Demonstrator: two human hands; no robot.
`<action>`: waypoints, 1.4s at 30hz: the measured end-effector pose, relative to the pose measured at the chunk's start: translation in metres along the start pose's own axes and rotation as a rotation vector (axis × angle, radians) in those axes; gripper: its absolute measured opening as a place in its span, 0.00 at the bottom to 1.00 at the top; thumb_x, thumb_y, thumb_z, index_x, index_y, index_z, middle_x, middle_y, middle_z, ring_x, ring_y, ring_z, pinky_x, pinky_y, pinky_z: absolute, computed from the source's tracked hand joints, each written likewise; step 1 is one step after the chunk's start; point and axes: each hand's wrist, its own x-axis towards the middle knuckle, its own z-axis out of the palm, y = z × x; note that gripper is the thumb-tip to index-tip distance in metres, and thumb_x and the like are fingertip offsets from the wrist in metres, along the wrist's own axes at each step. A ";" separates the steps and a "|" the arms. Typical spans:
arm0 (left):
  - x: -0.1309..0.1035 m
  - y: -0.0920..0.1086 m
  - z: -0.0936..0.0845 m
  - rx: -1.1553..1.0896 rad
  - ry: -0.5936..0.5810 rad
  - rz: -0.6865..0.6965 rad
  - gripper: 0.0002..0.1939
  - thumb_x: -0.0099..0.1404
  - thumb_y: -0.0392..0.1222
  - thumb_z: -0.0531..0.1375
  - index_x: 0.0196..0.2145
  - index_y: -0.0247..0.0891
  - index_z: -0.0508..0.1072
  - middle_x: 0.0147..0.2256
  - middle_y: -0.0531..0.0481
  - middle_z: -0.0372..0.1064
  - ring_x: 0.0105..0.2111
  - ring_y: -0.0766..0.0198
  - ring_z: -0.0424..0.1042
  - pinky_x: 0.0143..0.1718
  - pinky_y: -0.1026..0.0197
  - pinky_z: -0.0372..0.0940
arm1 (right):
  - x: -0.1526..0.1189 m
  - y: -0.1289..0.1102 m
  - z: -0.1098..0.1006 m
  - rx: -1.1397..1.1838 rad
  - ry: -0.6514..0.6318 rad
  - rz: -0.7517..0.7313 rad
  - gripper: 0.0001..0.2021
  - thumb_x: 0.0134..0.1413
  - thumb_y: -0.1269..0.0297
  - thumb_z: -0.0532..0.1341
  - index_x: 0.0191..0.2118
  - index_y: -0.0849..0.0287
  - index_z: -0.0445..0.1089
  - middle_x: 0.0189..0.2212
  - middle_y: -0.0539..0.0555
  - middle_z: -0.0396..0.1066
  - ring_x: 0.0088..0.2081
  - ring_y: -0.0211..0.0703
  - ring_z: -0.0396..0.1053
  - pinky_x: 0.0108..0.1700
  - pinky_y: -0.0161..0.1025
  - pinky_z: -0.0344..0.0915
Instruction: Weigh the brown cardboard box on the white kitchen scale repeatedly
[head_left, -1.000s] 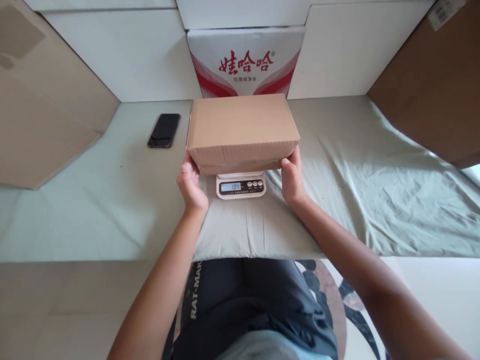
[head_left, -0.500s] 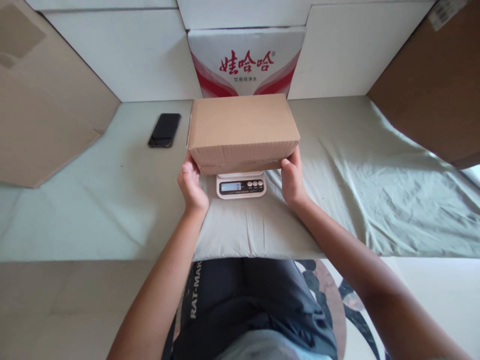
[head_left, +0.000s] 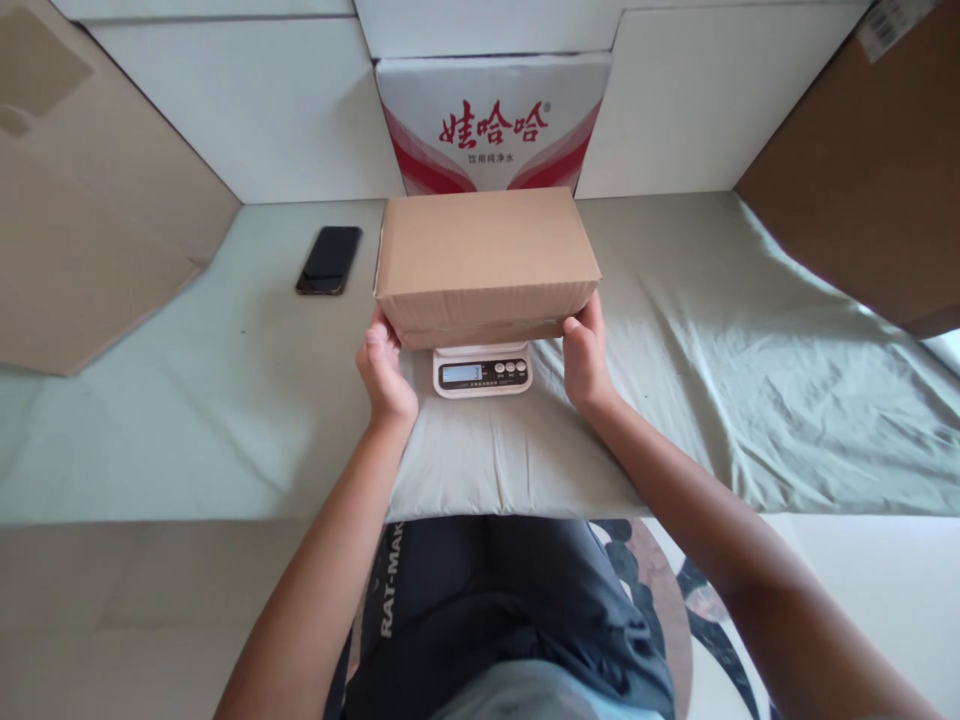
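A closed brown cardboard box [head_left: 487, 240] sits over a small white digital kitchen scale [head_left: 482, 388], hiding the scale's platform. The scale's lit display reads what looks like 3, with several round buttons to its right. At the box's lower left corner, my left hand [head_left: 386, 370] grips it, fingers partly hidden behind the side. My right hand [head_left: 586, 358] holds the lower right corner, thumb on the front face and fingers along the side. Whether the box's weight rests on the scale or in my hands, I cannot tell.
A black smartphone [head_left: 330, 260] lies on the pale green cloth [head_left: 277, 400] left of the box. Behind stands a white carton [head_left: 495, 120] with red lettering. Large cardboard panels flank the table at left [head_left: 97, 220] and right [head_left: 870, 170].
The number on the scale's display has gone from 0 to what looks like 3. My hands and the box have hardly moved.
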 end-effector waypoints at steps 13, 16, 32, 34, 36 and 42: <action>0.001 -0.001 0.001 -0.003 0.004 0.011 0.50 0.61 0.86 0.59 0.57 0.39 0.84 0.66 0.32 0.77 0.71 0.37 0.72 0.74 0.38 0.64 | -0.001 -0.001 0.001 0.011 -0.016 -0.040 0.32 0.63 0.34 0.63 0.69 0.37 0.68 0.72 0.50 0.72 0.76 0.64 0.64 0.80 0.65 0.63; 0.002 -0.002 0.001 0.003 -0.008 0.025 0.50 0.61 0.87 0.59 0.57 0.39 0.84 0.66 0.33 0.77 0.71 0.37 0.72 0.74 0.40 0.65 | -0.002 -0.004 0.003 0.018 0.007 -0.038 0.32 0.62 0.34 0.64 0.67 0.39 0.69 0.71 0.52 0.73 0.75 0.64 0.65 0.80 0.65 0.63; 0.002 -0.007 -0.004 0.005 -0.009 0.044 0.47 0.66 0.84 0.57 0.61 0.42 0.82 0.68 0.37 0.75 0.75 0.37 0.67 0.76 0.40 0.63 | 0.001 0.006 -0.004 -0.035 0.016 -0.030 0.38 0.61 0.31 0.62 0.73 0.35 0.62 0.79 0.47 0.62 0.83 0.64 0.54 0.85 0.69 0.52; 0.002 -0.007 -0.004 0.005 -0.016 0.045 0.47 0.67 0.84 0.56 0.62 0.42 0.82 0.68 0.37 0.75 0.74 0.39 0.69 0.76 0.40 0.62 | 0.001 0.004 -0.003 -0.035 0.015 -0.031 0.38 0.61 0.31 0.62 0.72 0.36 0.64 0.78 0.48 0.63 0.82 0.64 0.56 0.85 0.66 0.54; 0.002 -0.007 -0.004 0.002 -0.019 0.044 0.47 0.66 0.84 0.57 0.61 0.42 0.82 0.68 0.36 0.76 0.72 0.39 0.71 0.76 0.40 0.63 | 0.001 0.002 -0.002 -0.028 0.009 -0.030 0.37 0.60 0.31 0.63 0.72 0.36 0.65 0.78 0.48 0.65 0.81 0.64 0.58 0.84 0.65 0.57; 0.002 -0.003 -0.002 -0.003 -0.017 0.034 0.48 0.64 0.85 0.58 0.59 0.40 0.84 0.65 0.34 0.78 0.70 0.40 0.74 0.73 0.41 0.66 | -0.001 -0.004 0.001 0.023 -0.014 -0.040 0.31 0.64 0.37 0.62 0.69 0.38 0.68 0.73 0.50 0.70 0.78 0.62 0.62 0.81 0.63 0.62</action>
